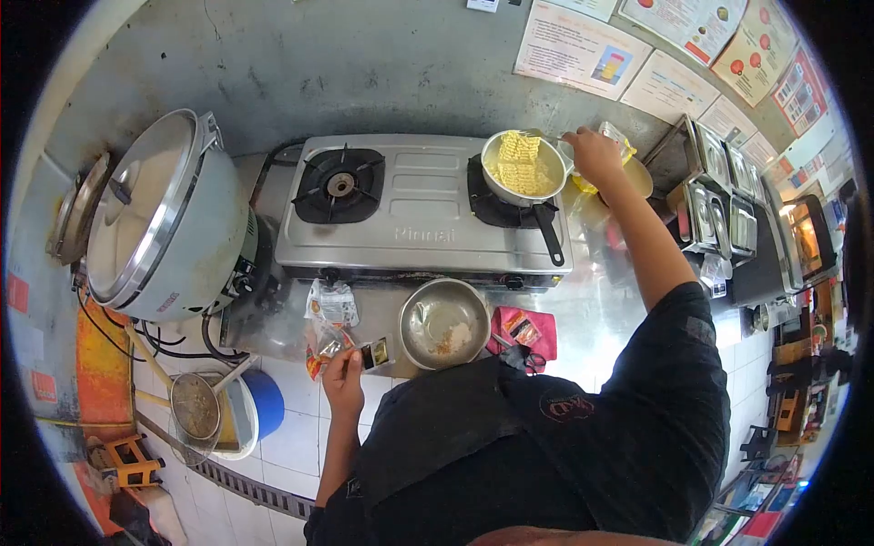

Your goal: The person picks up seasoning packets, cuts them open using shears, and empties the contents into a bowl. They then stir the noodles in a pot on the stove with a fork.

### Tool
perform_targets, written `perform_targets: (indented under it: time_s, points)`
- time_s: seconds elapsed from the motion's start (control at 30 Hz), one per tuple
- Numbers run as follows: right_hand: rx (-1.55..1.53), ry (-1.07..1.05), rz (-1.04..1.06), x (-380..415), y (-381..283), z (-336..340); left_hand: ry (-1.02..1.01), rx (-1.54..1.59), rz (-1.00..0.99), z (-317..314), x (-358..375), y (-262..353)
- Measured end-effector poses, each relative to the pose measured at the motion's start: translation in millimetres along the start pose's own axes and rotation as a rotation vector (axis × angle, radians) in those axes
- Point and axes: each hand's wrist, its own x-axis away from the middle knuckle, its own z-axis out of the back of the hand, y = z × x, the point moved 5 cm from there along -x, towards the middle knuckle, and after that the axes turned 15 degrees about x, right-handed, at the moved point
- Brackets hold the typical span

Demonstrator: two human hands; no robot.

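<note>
My left hand (344, 371) holds small seasoning sachets (371, 354) at the counter's front edge, beside a torn noodle wrapper (330, 309). A steel bowl (444, 323) with some powder in it sits just right of that hand. My right hand (594, 155) reaches over to the right burner of the two-burner gas stove (421, 218). It is closed on a thin utensil at the rim of a small pot (523, 168) holding blocks of yellow noodles. The pot's black handle points toward me.
A large rice cooker (168, 214) with its lid on stands left of the stove. The left burner (340, 186) is bare. A pink cloth (525, 329) lies by the bowl. Steel containers (715, 196) line the right. A blue bucket (250, 409) sits on the floor.
</note>
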Motion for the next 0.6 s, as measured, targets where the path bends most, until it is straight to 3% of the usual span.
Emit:
perform_targets:
  time_s: [0.33, 0.47, 0.6]
  points:
    - [-0.041, -0.033, 0.043, 11, -7, -7, 0.008, 0.023, -0.022, -3, -3, 1]
    - [-0.135, -0.143, 0.038, 9, -17, -30, 0.022, 0.031, -0.039, -4, -3, 3]
    - [-0.154, -0.195, 0.098, 13, -30, -11, 0.054, 0.018, -0.04, 0, -1, 5]
